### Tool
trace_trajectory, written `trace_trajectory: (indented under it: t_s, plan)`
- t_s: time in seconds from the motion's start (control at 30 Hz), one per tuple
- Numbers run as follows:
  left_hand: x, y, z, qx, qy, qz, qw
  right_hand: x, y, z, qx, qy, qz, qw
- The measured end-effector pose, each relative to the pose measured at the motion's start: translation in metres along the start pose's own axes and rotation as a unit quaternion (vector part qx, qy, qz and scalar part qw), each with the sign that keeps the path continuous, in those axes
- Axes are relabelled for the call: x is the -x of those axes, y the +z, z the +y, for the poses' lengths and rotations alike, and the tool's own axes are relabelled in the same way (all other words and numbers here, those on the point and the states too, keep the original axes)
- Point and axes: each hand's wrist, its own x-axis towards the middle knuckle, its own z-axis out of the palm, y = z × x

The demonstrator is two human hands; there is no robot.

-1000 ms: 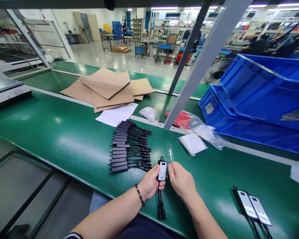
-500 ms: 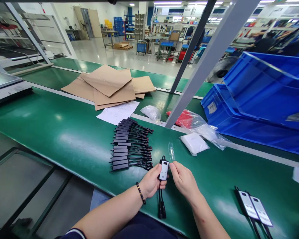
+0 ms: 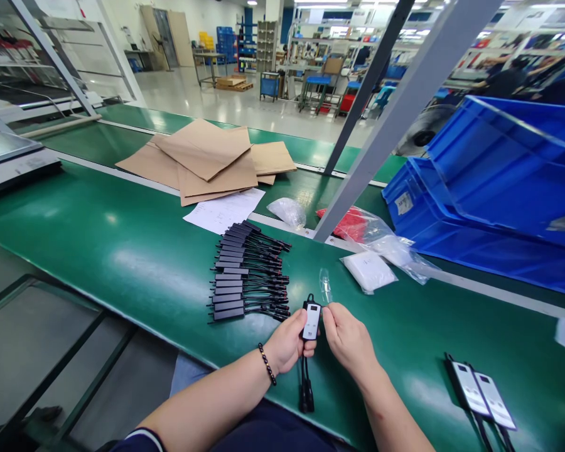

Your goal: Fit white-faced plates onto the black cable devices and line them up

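Observation:
My left hand [image 3: 292, 336] is closed around a small black controller [image 3: 312, 321] with a pale front panel, a dark little window and a loop at its top. Two short black cables with connectors [image 3: 306, 395] hang from its lower end. Just to the right, my right hand [image 3: 348, 333] has thumb and forefinger pinched at the lower end of a strip of clear plastic film [image 3: 326, 285]. Left of my hands, several similar black controllers [image 3: 228, 290] lie on their sides in a stacked row, cables pointing right. Two more controllers [image 3: 483, 390] lie face up at the far right.
Brown cardboard sheets [image 3: 207, 150] and a printed paper [image 3: 223, 210] lie on the green bench [image 3: 98, 232]. Clear bags [image 3: 287, 212], a red-filled bag [image 3: 351, 225] and a white packet [image 3: 370, 271] sit near a slanted post [image 3: 405, 113]. Blue bins [image 3: 489, 182] stand at right.
The view has shifted very slightly. Both hands, the controller and the clear film keep nearly the same positions relative to each other.

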Motion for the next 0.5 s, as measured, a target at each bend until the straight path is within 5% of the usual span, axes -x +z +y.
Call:
trace_trajectory:
  t_s: [0.5]
  plan:
    - [-0.0002, 0.0004, 0.0008, 0.005, -0.002, 0.0, 1.0, -0.0013, 0.0013, -0.0004, -0.038, 0.015, -0.023, 0.999]
